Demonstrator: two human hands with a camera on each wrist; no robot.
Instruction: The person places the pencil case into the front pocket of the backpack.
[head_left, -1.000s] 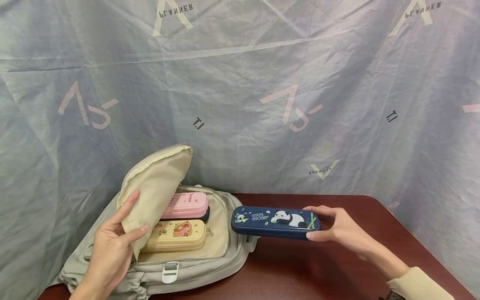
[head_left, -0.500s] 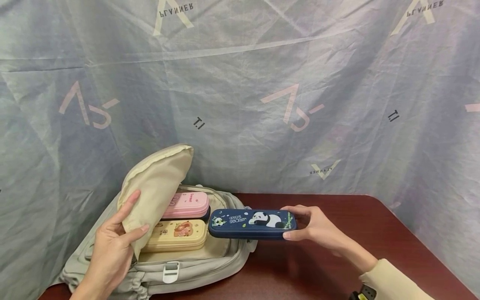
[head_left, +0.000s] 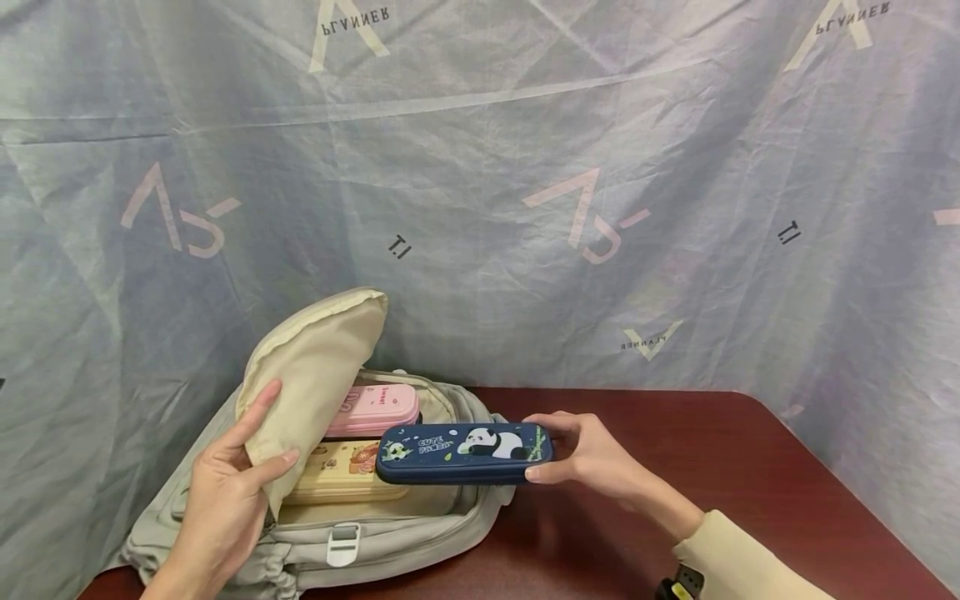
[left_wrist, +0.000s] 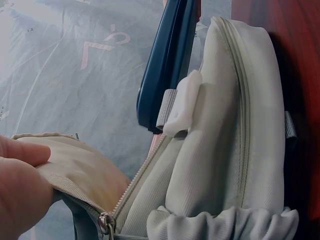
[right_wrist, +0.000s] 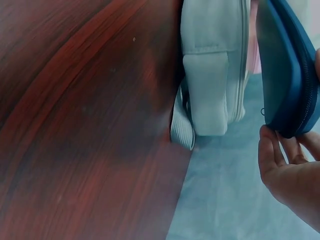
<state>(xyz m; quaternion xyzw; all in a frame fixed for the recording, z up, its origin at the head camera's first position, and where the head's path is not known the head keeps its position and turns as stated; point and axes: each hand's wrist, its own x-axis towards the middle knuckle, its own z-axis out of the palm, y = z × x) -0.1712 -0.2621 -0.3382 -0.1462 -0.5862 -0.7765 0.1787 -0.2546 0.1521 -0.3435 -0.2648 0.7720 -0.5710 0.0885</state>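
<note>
A grey-green backpack (head_left: 412,546) lies on the table with its front flap (head_left: 318,367) raised. My left hand (head_left: 225,487) pinches the edge of that cream-lined flap, also visible in the left wrist view. Over the bag's opening, my right hand (head_left: 596,458) grips a navy panda pencil case (head_left: 465,454) by its right end, thumb in front and fingers behind. Inside the bag lie a pink pencil case (head_left: 384,402) at the back and a yellow pencil case (head_left: 337,468) in front. The navy case hides part of the yellow one; the flap covers their left ends.
The dark red table (head_left: 675,517) extends to the right of the bag. A grey printed curtain (head_left: 480,208) hangs behind and around it. A white buckle (head_left: 342,544) sits on the bag's near side, and a zipper pull (left_wrist: 106,222) hangs near the flap's hinge.
The right hand has carried the navy pencil case leftward, from beside the bag's right edge to over the opening. The left hand and the raised flap have stayed in place.
</note>
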